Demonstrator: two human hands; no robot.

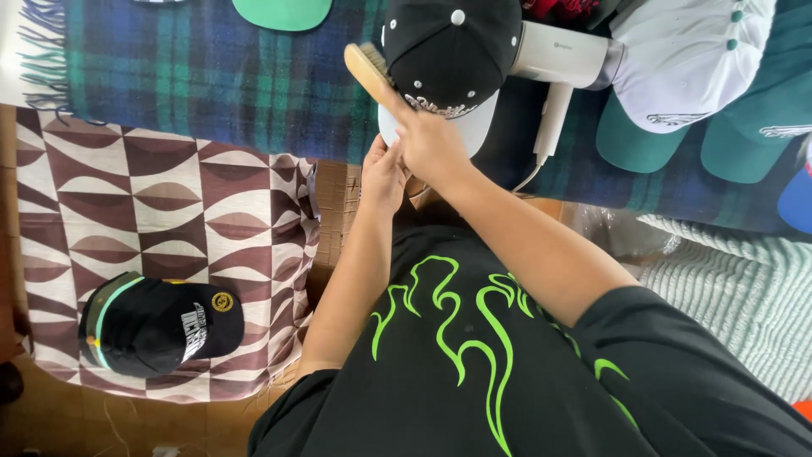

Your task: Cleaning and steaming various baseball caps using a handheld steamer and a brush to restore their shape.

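A black cap [448, 46] with a pale grey brim sits at the top centre, its crown against a white handheld appliance [562, 55]. My right hand [433, 145] grips a wooden brush [368, 72], whose bristled head rests against the left side of the cap. Just below the brim, my left hand [385, 176] pinches the brim's lower edge with its fingers. Both forearms reach up from my black shirt with green flame print [457, 338].
A second black cap [161, 326] lies on a brown and cream patterned cloth [169, 195] at the lower left. A blue-green tartan blanket [194, 76] covers the top. White, green and blue caps [685, 59] lie at the upper right beside a pale ribbed blanket [744, 288].
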